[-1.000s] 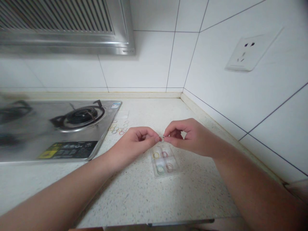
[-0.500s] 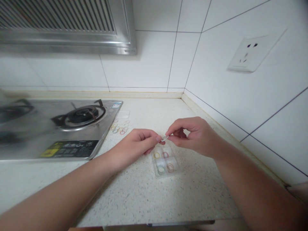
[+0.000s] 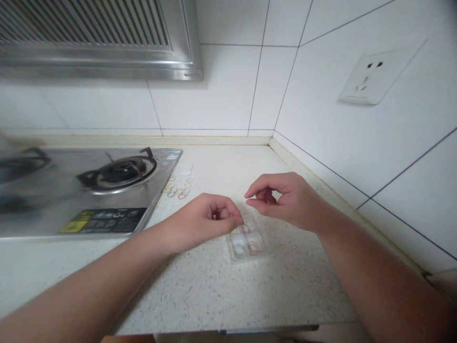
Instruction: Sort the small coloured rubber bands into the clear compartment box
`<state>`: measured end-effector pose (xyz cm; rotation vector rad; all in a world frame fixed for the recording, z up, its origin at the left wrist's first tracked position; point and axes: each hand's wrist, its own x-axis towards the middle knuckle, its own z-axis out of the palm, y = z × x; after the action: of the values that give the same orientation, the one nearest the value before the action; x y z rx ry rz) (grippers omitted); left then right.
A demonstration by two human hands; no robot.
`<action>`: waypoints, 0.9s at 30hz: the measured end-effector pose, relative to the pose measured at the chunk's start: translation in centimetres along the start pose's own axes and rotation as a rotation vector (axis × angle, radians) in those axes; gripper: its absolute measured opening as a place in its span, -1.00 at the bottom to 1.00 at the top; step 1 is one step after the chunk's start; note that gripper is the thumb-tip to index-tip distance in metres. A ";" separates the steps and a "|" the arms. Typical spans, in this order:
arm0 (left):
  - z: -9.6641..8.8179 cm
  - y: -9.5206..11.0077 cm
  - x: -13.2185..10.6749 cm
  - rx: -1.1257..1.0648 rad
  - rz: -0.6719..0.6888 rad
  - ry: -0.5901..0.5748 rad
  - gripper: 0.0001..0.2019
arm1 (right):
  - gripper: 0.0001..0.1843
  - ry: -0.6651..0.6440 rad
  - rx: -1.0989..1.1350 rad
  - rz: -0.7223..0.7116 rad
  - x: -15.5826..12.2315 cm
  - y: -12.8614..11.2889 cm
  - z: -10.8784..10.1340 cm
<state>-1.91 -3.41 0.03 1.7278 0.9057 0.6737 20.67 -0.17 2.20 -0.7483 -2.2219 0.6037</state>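
Observation:
My left hand (image 3: 223, 216) is lowered over the back of a clear plastic compartment box (image 3: 246, 259), thumb and forefinger pinched together. At those fingertips a pale thin ring (image 3: 249, 221) shows faintly, partly blurred. My right hand (image 3: 276, 195) hovers behind and to the right of the box, thumb and forefinger slightly apart, with nothing between them. In the box's front compartments lie a green ring (image 3: 239, 251) and an orange-brown ring (image 3: 253, 247). Behind them a reddish ring shows in part, and my left fingers cover most of a yellow one.
Several loose coloured rings (image 3: 180, 189) lie on the speckled countertop (image 3: 285, 290) by the stove. Behind them is a clear flat piece (image 3: 184, 170). The gas stove (image 3: 124, 171) stands at left, under the range hood (image 3: 107, 59). Tiled walls meet at the back right.
Both hands were holding the pale ring between them above the box. My right fingers have let go and stayed in place, while my left hand has moved down to the box.

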 end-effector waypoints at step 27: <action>-0.5 1.0 -0.7 0.760 0.243 -0.127 -0.83 | -0.84 -0.055 0.013 0.009 0.0 -0.4 -0.2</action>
<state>-2.45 -3.93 1.16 2.5555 0.9329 0.3770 20.65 -0.39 2.58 -0.7434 -2.2644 0.6495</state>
